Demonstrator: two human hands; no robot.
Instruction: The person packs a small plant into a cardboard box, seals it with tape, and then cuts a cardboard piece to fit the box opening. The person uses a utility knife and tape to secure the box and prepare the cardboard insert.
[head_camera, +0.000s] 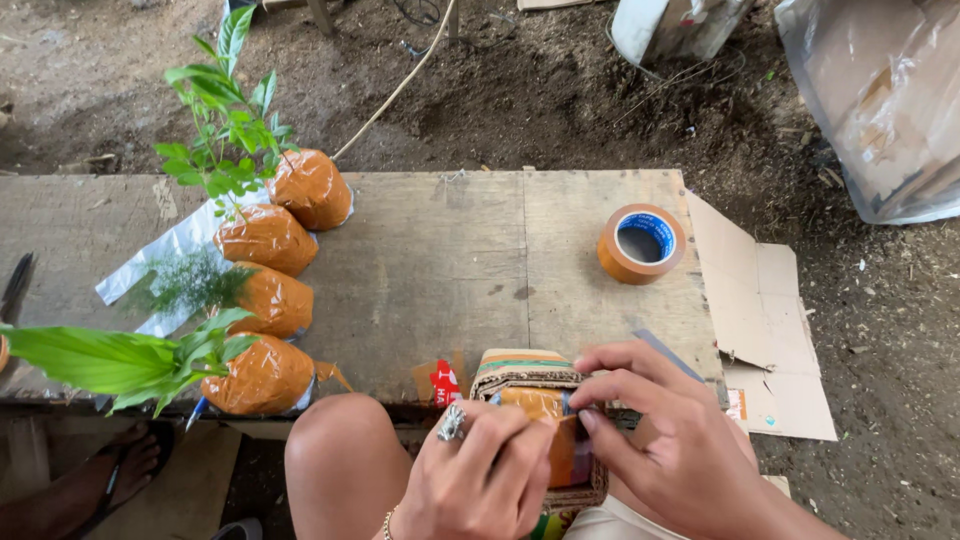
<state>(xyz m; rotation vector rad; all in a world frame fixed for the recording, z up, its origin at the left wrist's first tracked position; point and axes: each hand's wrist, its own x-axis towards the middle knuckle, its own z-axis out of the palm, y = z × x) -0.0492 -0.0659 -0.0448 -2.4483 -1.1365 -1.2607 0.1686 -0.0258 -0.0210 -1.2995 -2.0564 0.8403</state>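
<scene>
A small cardboard bundle (528, 375) wrapped in brown tape rests at the near edge of the wooden table (440, 260), over my lap. My left hand (480, 475), with a ring on one finger, presses on the bundle's front from the left. My right hand (665, 440) grips its right side, fingers curled across the top. Between both hands an orange, tape-covered part (565, 450) shows. A roll of brown tape (640, 243) lies flat on the table beyond my right hand.
Several plant seedlings with root balls wrapped in brown tape (268, 300) lie on white plastic at the table's left. A flattened cardboard sheet (760, 310) hangs off the right edge. Another person's sandalled foot (110, 475) is at lower left. Bare soil lies beyond.
</scene>
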